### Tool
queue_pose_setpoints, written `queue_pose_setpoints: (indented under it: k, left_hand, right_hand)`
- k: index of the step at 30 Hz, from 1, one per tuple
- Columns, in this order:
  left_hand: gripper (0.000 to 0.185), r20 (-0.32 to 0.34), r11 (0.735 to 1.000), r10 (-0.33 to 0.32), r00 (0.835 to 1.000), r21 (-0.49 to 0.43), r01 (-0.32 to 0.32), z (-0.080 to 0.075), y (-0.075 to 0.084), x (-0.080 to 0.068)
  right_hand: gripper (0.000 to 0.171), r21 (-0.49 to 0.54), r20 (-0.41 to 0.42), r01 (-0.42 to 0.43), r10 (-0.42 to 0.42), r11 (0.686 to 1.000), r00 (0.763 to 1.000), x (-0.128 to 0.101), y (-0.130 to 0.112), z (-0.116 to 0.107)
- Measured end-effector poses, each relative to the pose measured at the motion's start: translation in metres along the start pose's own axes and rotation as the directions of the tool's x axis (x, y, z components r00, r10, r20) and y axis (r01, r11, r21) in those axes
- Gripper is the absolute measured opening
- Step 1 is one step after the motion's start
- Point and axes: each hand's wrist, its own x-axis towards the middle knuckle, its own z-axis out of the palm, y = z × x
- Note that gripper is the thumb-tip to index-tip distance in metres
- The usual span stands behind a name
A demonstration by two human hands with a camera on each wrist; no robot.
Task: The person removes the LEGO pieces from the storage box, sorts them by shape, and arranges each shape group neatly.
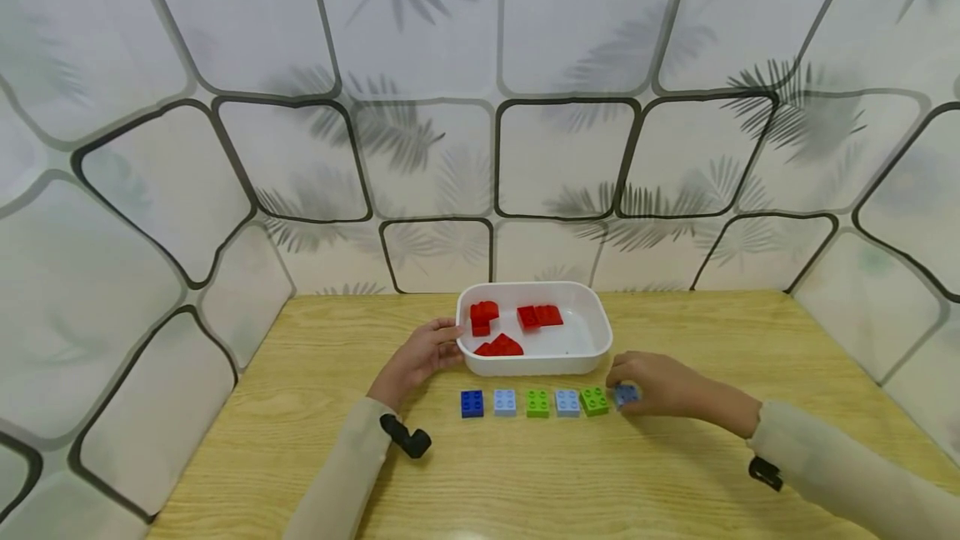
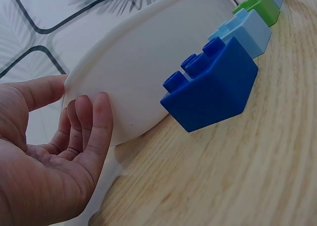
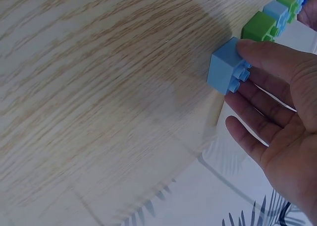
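Note:
At the right end of a row of toy building bricks, my right hand pinches a light blue brick between thumb and fingers. Its studs face up, and it stands at the tabletop beside a green brick. The row continues leftward with a light blue brick, a green one, another light blue one and a dark blue brick. My left hand holds the left end of a white tray, thumb at the rim and fingers against the outer wall.
Several red bricks lie inside the tray, some at its left and others near its middle. The wooden table ends at a patterned curtain behind the tray, with more curtain at both sides.

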Motion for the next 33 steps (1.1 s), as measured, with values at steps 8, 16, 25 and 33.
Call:
queue_pose_setpoints:
  k: [8, 16, 25, 33]
  left_hand:
    - [0.034, -0.008, 1.000, -0.006, 1.000, 0.001, 0.007, 0.001, 0.001, 0.000]
    - [0.031, -0.008, 1.000, -0.001, 1.000, -0.016, 0.001, 0.001, 0.000, 0.000]
    - [0.035, -0.006, 1.000, -0.006, 1.000, -0.014, 0.006, 0.000, 0.000, 0.001]
    - [0.032, -0.006, 1.000, -0.012, 1.000, -0.015, 0.012, -0.001, -0.001, 0.002]
  right_hand:
    - [0.023, 0.014, -0.016, 0.029, -0.029, 0.999, 0.999, 0.001, -0.002, -0.002]
    - [0.024, 0.003, 0.003, 0.009, -0.009, 1.000, 1.000, 0.003, 0.000, 0.000]
    - [0.026, -0.021, -0.040, -0.001, 0.001, 1.000, 0.999, 0.006, -0.007, -0.010]
    - [0.020, 0.002, -0.103, 0.034, -0.034, 0.999, 0.994, 0.019, -0.011, -0.032]
